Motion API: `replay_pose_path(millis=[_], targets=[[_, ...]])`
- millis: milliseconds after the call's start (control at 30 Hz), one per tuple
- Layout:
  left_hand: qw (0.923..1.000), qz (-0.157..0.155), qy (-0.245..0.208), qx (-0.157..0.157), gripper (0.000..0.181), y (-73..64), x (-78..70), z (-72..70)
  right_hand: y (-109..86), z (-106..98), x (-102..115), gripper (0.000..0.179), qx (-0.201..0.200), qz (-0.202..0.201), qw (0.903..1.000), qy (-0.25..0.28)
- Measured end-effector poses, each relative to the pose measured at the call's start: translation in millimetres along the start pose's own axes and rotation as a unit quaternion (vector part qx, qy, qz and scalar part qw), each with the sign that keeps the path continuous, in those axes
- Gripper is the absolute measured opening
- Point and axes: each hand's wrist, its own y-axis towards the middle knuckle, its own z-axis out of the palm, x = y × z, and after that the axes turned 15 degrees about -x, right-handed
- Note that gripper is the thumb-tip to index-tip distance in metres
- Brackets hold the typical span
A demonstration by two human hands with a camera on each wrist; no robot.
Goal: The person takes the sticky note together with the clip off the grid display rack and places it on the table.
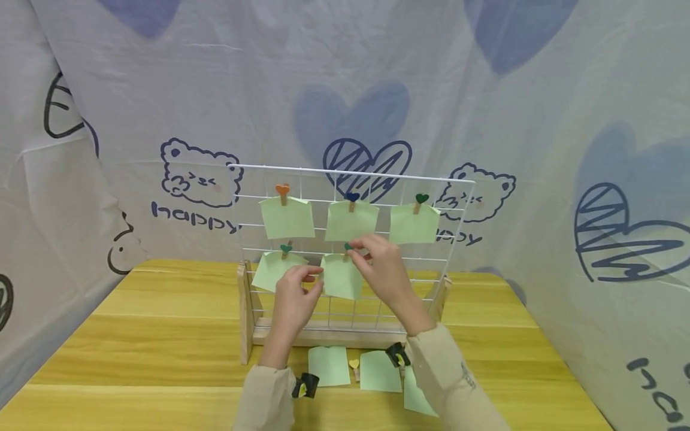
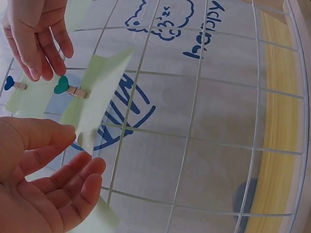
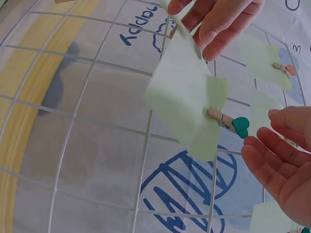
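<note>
A pale green paper note (image 1: 342, 276) hangs in the lower row of a white wire grid (image 1: 396, 257), held by a wooden clothespin with a green heart (image 3: 241, 126). My right hand (image 1: 384, 270) is beside that clothespin; thumb and fingers stand apart, the fingertips close to the heart (image 2: 61, 85). At the note's left edge is my left hand (image 1: 295, 293), its thumb and loosely bent fingers on either side of the paper edge with a gap between them (image 2: 53, 179). Whether they touch the paper, I cannot tell.
Several more green notes hang by heart clothespins, with orange (image 1: 283, 190), blue (image 1: 353, 197) and green (image 1: 422, 199) hearts along the top. A wooden base (image 1: 323, 336) supports the grid. Green notes (image 1: 329, 366) and a yellow-heart clothespin (image 1: 354, 365) lie on the table (image 1: 135, 335) in front.
</note>
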Motion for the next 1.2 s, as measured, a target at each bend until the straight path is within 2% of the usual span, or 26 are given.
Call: replay_pose_path(millis=[267,433,800,1033,1200], targets=[[1.0000,0.000,-0.003,0.005,0.017,2.2,1.9,2.3,4.4,1.7,-0.9,0.007,0.007,-0.015,0.9998,-0.006],[0.9998,-0.011,-0.003,0.018,0.019,3.7,2.1,3.8,6.2,1.6,-2.1,0.007,0.009,-0.012,0.9998,-0.011],[0.9992,-0.016,-0.009,0.036,0.022,4.6,0.8,4.2,8.8,3.3,-1.8,0.008,0.028,-0.007,0.9992,-0.027],[0.9990,-0.013,-0.012,0.042,0.022,4.3,1.1,2.8,10.0,6.4,-0.9,0.011,0.045,-0.025,0.9960,-0.073],[0.9990,-0.013,-0.011,0.042,0.021,3.7,1.3,2.4,10.3,7.3,1.4,0.013,0.053,-0.026,0.9950,-0.080]])
